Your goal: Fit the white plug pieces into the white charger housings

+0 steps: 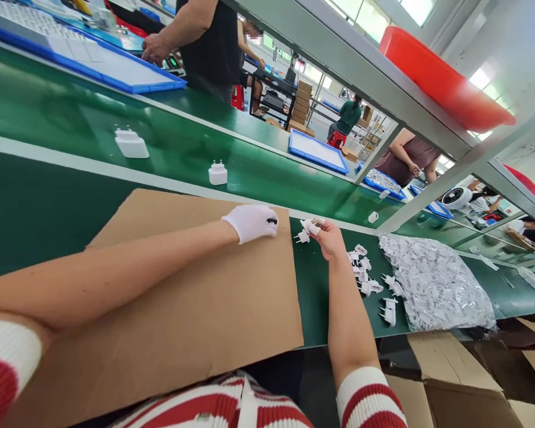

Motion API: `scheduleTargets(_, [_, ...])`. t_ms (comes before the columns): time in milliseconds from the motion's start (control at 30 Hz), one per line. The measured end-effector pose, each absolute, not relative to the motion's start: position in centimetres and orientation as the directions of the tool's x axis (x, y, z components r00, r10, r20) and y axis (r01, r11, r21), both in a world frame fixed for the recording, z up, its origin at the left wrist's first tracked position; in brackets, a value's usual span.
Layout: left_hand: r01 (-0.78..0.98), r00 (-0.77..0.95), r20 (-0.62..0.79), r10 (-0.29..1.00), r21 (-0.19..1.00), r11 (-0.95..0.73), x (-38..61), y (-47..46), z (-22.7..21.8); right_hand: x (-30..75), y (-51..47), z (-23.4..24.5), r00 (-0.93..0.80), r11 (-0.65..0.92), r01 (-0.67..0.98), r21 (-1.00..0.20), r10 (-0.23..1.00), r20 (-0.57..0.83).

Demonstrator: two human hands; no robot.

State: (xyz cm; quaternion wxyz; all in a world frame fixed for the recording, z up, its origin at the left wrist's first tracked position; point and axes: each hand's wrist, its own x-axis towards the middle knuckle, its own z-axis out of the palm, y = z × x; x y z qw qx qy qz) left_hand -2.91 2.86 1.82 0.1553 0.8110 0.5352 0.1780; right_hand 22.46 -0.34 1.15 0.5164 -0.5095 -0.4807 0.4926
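My left hand (251, 221), in a white glove, rests near the far edge of a brown cardboard sheet (182, 309), its fingers curled around a small dark item I cannot make out. My bare right hand (327, 238) is closed on a small white plug part (311, 226) just right of the sheet. Another white plug part (301, 237) lies beside it. Several loose white plug parts (370, 279) are scattered on the green table to the right of that hand.
A clear bag of white parts (432, 282) lies right of the loose ones. Two white chargers (131, 144) (217, 173) sit on the green conveyor belt (71, 113) beyond. Blue trays (317, 150), a co-worker in black (205, 41) and cardboard boxes (463, 380) surround the area.
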Motion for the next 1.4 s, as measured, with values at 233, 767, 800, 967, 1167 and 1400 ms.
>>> scheduleTargets(233, [0.555,0.243,-0.043,0.969,0.825,-0.103,-2.1,-0.6,-1.2,16.6,-1.5,-0.4,0.010,0.264,0.250,-0.932,0.961,0.275])
scheduleTargets(767, [0.508,0.299,0.116,0.947,0.821,-0.261,-1.9,-0.2,-2.7,15.7,-2.2,1.0,-0.224,0.375,0.799,-0.469,0.911,0.348])
scheduleTargets(800, [0.542,0.302,0.109,0.947,0.798,-0.265,-2.0,-0.3,-2.6,15.7,-2.3,1.1,-0.213,0.362,0.797,-0.484,0.918,0.336])
scheduleTargets(967, [0.637,0.277,0.048,0.960,0.739,-0.220,-2.1,0.0,-2.6,15.6,-2.3,1.3,-0.194,0.336,0.776,-0.534,0.932,0.305])
scheduleTargets(1167, [0.625,0.253,0.044,0.967,0.755,-0.197,-2.1,-0.1,-2.8,15.2,-2.4,1.5,-0.219,0.357,0.812,-0.461,0.920,0.326])
scheduleTargets(1400, [0.764,0.281,0.045,0.959,0.594,-0.251,-2.0,-0.8,-1.9,15.1,-2.4,2.0,-0.186,0.308,0.800,-0.515,0.943,0.275])
